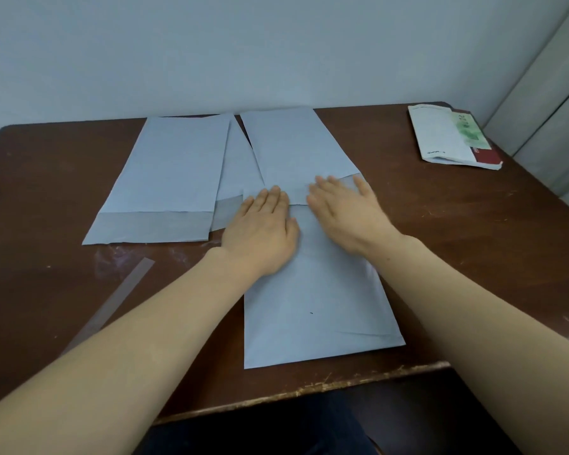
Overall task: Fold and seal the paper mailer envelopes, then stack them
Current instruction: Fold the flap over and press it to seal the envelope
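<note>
I have only one view, a wide-angle camera worn on the head. It looks forward and down across the near edge of the table (473, 257). It sits close. Both forearms run in from the bottom corners of the frame, with the left hand (260, 231) and right hand (349, 215) about mid-frame. The table's far edge and both far corners show, under the wall (276, 44).

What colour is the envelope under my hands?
Pale blue-grey envelope, plain; head view shows it.
</note>
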`<state>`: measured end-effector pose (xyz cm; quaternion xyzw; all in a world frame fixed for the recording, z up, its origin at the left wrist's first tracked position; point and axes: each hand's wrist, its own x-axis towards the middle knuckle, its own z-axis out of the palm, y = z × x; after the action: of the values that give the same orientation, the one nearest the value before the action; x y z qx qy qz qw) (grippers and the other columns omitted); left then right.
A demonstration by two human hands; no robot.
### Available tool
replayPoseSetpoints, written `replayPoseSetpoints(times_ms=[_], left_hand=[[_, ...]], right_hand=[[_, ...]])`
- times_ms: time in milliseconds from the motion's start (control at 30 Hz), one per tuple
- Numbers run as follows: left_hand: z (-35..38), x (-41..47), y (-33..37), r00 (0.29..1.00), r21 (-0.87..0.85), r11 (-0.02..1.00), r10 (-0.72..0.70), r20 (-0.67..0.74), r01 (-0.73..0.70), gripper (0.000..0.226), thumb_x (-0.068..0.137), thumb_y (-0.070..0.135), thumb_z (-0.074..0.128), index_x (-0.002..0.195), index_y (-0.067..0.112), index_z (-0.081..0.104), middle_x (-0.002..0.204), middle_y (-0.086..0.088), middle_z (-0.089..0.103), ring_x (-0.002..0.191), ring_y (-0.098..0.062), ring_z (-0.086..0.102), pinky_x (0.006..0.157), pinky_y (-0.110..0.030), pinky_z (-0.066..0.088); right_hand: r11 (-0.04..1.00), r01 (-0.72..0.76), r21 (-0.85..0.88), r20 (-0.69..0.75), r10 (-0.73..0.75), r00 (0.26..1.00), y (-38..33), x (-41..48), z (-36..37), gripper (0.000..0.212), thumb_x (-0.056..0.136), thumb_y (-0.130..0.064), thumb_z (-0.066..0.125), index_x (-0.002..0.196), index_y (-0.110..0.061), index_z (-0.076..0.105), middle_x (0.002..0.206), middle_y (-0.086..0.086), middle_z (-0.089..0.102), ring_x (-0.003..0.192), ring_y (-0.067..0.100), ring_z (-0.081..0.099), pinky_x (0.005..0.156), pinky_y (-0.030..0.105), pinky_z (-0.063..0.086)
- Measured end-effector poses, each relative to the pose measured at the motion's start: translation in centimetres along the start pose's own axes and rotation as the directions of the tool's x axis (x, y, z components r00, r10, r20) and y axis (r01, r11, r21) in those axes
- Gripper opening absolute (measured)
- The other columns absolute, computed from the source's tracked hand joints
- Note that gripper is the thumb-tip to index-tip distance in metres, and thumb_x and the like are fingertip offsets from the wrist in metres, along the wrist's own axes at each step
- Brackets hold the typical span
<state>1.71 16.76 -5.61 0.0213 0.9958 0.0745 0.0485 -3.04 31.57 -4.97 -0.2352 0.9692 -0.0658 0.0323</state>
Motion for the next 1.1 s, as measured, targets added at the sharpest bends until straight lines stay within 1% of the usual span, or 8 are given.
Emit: replayPoseSetpoints(times_ms=[133,400,567,733,800,867,933,1100], left_hand=[[0.4,0.1,-0.3,0.998,-0.003,1.0,0.007,0.06,-0.007,0.054,0.101,0.031,0.014,0.15,0.011,0.006,0.159,-0.006,0.0,0.146,-0.016,0.001,0.117,-0.031,-0.002],[0.2,-1.1,-2.2,0.993,-0.036,0.996,-0.083,0.086,0.087,0.058,0.1,0.038,0.011,0.15,0.008,0.004,0.159,-0.008,-0.001,0.146,-0.018,0.001,0.117,-0.032,-0.001],[-0.2,-0.8,-1.0,0.993,0.051,0.992,-0.114,0.032,0.112,0.062,0.1,0.041,0.014,0.148,0.002,0.008,0.158,-0.014,0.006,0.146,-0.023,0.005,0.118,-0.035,0.001],[0.0,-0.9,-1.3,0.993,0.015,0.997,-0.073,0.091,0.072,0.066,0.099,0.046,0.015,0.149,0.005,0.003,0.158,-0.011,0.001,0.146,-0.022,0.001,0.119,-0.035,0.0],[-0.1,-1.0,-1.4,0.992,0.017,0.996,-0.086,0.097,0.085,0.067,0.098,0.047,0.015,0.15,0.005,0.002,0.159,-0.011,-0.001,0.146,-0.022,0.001,0.119,-0.035,0.0],[-0.4,-1.1,-1.2,0.992,-0.004,0.995,-0.099,0.084,0.1,0.069,0.098,0.048,0.017,0.149,0.005,0.001,0.158,-0.011,-0.002,0.146,-0.022,0.0,0.119,-0.035,0.0],[-0.8,-1.6,-0.7,0.991,-0.039,0.991,-0.125,0.054,0.127,0.075,0.096,0.051,0.024,0.149,0.005,-0.003,0.158,-0.012,-0.006,0.146,-0.023,-0.003,0.118,-0.036,0.004],[-1.7,-3.1,0.3,0.981,-0.144,0.971,-0.179,0.079,0.189,0.089,0.091,0.045,0.047,0.148,0.003,-0.007,0.157,-0.016,-0.004,0.146,-0.027,0.002,0.113,-0.041,0.022]], right_hand=[[0.995,0.061,0.073,0.149,-0.071,0.986,-0.7,0.1,1.1,0.05,0.103,-0.035,0.014,0.15,-0.018,0.016,0.16,-0.002,0.01,0.146,0.01,0.006,0.118,0.033,-0.004],[0.993,-0.096,0.065,0.056,0.093,0.994,2.8,-1.4,1.0,0.048,0.103,-0.03,0.016,0.148,-0.015,0.026,0.157,0.001,0.021,0.145,0.013,0.016,0.118,0.03,0.003],[0.991,-0.128,-0.026,-0.008,0.128,0.992,0.9,-0.4,0.4,0.06,0.097,-0.038,0.006,0.134,-0.011,0.044,0.15,0.008,0.035,0.142,0.02,0.024,0.117,0.039,0.005],[0.993,-0.053,0.108,0.109,0.041,0.993,0.0,-0.6,1.0,0.049,0.103,-0.032,0.019,0.149,-0.014,0.022,0.159,0.004,0.015,0.146,0.017,0.012,0.117,0.032,0.007],[0.973,-0.152,0.173,0.065,0.143,0.988,1.3,-0.9,0.7,0.046,0.103,-0.026,0.022,0.143,-0.007,0.034,0.154,0.011,0.026,0.143,0.023,0.022,0.114,0.033,0.017],[0.956,-0.226,0.188,0.011,0.228,0.974,2.5,-1.2,0.2,0.036,0.102,-0.021,0.025,0.113,-0.002,0.053,0.127,0.018,0.051,0.126,0.033,0.042,0.101,0.038,0.035],[0.931,-0.307,0.196,-0.06,0.324,0.944,2.9,-1.9,-0.5,0.035,0.101,-0.028,0.027,0.087,-0.005,0.051,0.096,0.01,0.052,0.101,0.033,0.051,0.08,0.036,0.038],[0.897,-0.433,0.088,0.011,0.434,0.901,2.3,-3.2,-1.5,0.057,0.083,-0.066,0.046,0.093,-0.011,0.06,0.101,0.006,0.049,0.101,0.028,0.049,0.089,0.041,0.042]])
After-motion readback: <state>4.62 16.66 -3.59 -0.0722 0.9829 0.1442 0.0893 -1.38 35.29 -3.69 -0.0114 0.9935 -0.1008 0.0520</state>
